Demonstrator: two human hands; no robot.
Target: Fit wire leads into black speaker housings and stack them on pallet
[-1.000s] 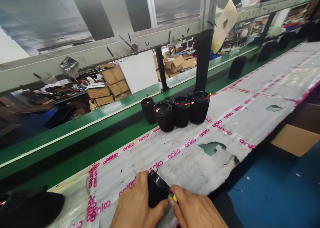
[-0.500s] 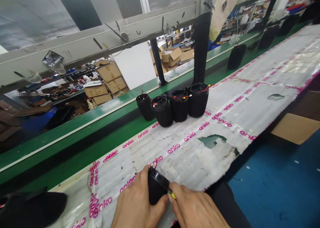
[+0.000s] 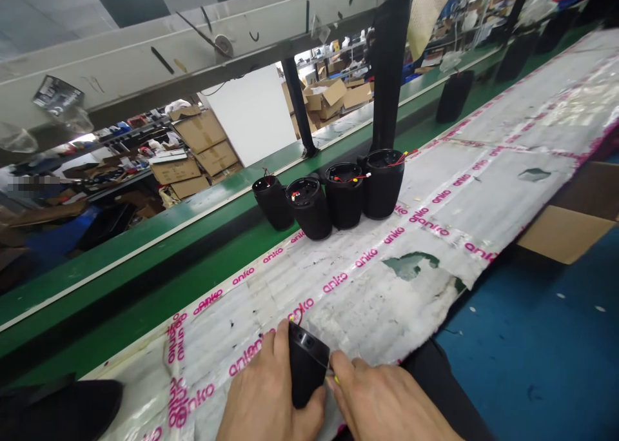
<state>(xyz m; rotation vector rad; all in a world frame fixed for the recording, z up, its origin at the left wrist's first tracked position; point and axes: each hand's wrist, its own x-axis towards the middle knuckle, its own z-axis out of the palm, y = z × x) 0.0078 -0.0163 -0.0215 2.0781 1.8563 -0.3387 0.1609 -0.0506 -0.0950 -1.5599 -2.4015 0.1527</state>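
Note:
My left hand [image 3: 268, 386] is wrapped round a black cylindrical housing [image 3: 305, 367], tilted, with red and yellow wires [image 3: 296, 316] sticking out at its top edge. My right hand [image 3: 380, 396] is closed at the housing's right rim, pinching a small thing with a yellow part [image 3: 336, 380]; most of it is hidden by the fingers. Beyond my hands stand several similar black housings, among them one [image 3: 309, 212] with connectors in its open top and another [image 3: 384, 186] with red wires over its rim.
A worktop [image 3: 338, 312] covered in white sheet with pink-printed tape runs to the upper right. Behind it lies a green conveyor [image 3: 145, 254]. A dark object [image 3: 62, 405] is at the lower left, a cardboard box [image 3: 565, 235] at the right, a metal beam [image 3: 145, 67] overhead.
The view has shifted slightly, so the background sits a little higher and further left. Both hands keep their places at the housing, which shows a little more between them.

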